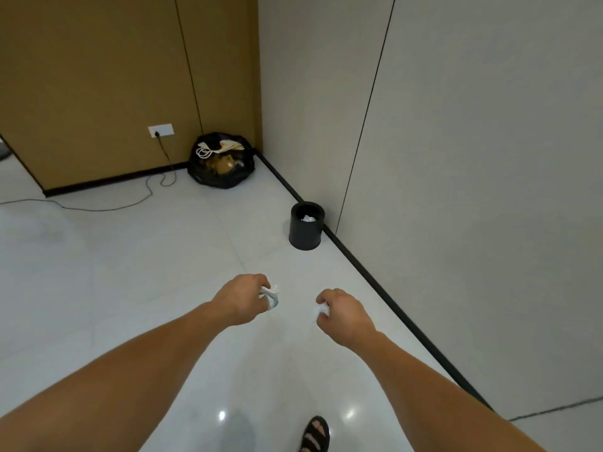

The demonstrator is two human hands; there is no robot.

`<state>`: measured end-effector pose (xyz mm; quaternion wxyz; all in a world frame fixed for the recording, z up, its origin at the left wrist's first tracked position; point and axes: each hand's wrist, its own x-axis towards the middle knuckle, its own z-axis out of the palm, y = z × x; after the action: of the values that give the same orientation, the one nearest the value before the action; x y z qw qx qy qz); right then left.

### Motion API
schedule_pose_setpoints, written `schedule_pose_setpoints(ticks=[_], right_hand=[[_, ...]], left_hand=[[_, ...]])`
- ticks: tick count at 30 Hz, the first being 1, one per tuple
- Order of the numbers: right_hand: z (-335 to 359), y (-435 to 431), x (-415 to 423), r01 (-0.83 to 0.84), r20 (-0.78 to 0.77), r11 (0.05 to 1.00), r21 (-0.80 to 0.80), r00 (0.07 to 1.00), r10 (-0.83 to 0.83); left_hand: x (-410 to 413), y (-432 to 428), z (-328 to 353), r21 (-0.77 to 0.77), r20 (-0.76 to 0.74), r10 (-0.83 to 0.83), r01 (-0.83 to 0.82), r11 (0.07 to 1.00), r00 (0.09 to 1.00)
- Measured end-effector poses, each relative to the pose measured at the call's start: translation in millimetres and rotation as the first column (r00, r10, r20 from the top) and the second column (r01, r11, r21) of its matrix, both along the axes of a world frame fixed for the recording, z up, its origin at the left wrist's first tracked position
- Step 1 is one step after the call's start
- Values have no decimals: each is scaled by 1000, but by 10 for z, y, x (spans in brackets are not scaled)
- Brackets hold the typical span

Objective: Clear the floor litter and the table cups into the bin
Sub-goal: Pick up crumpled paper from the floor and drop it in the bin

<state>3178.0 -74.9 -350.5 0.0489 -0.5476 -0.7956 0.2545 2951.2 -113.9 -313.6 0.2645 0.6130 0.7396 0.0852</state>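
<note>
A small black round bin [306,230] stands on the white floor against the grey wall, with white crumpled paper [308,218] visible inside. Both my arms reach forward, short of the bin. My left hand [243,296] grips a white crumpled paper ball [271,297] that sticks out past the fingers. My right hand [342,313] grips a second white crumpled paper ball [321,310]. Both hands hover above the floor, nearer to me than the bin.
A full black rubbish bag [222,163] sits in the corner by the brown wall. A dark cable [107,207] runs from a wall socket [160,130] across the floor to the left. A black skirting strip [385,288] lines the grey wall. My sandalled foot [315,435] is at the bottom.
</note>
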Motion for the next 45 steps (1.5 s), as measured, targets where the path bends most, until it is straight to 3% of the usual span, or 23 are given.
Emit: schedule_pose_setpoints(ticks=[6, 14, 24, 32, 45], right_hand=[[103, 1203, -584, -146, -27, 989, 28, 989, 146], [30, 2514, -1150, -168, 6, 986, -19, 986, 168], [146, 4460, -1782, 62, 65, 998, 3, 996, -62], [170, 5683, -2007, 170, 80, 985, -22, 983, -168], [-916, 8241, -2043, 219, 53, 944, -245, 976, -212]], left_hand=[[-400, 941, 61, 4, -51, 76, -75, 997, 996], [-1018, 2138, -190, -67, 0, 126, -126, 990, 992], [-1773, 4585, -214, -5, 102, -53, 54, 999, 993], [-1912, 6170, -164, -3, 61, -217, 218, 976, 974], [-1669, 8736, -1142, -192, 59, -269, 276, 942, 961]])
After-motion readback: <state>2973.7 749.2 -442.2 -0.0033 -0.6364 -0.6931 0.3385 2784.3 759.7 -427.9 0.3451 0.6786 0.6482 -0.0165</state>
